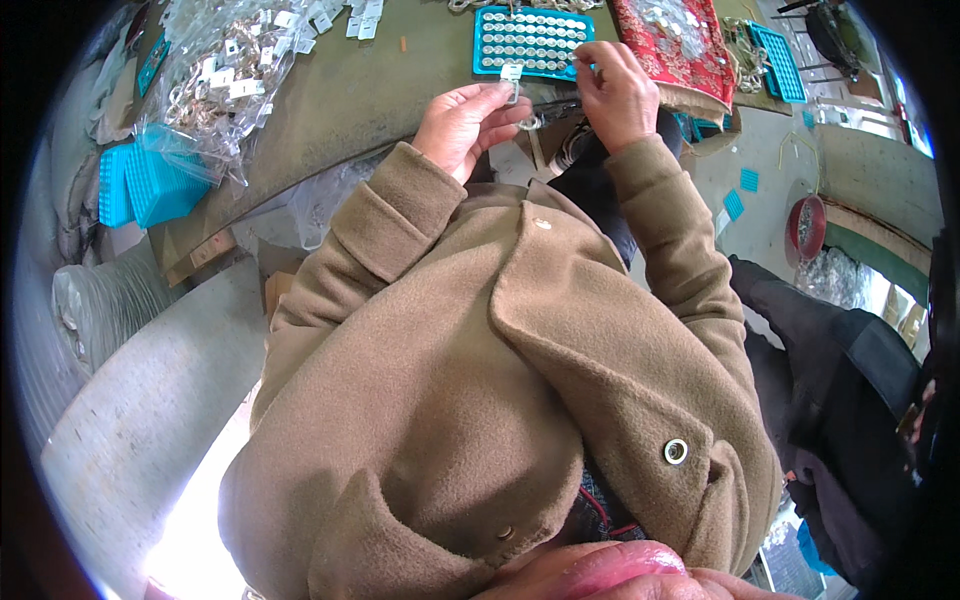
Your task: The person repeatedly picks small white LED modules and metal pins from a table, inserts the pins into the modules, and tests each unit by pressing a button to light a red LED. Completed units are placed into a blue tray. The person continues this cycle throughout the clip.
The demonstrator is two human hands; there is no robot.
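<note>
A clear bag of white pieces lies leftmost; my left hand pinches a small white tag (any print too tiny to read) at the blue tray of round pieces; my right hand curls by its corner, grip unclear; red cloth lies alongside.

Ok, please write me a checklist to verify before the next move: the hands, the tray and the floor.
1. Small white plastic tag held in left hand: ok, at the fingertips.
2. Piece held in right hand: cannot tell, too small.
3. Turquoise tray on table: ok, near the front edge.
4. Round silvery pieces set in rows: ok.
5. Floor free of stray items: not ok, turquoise grid pieces lie there.
</note>
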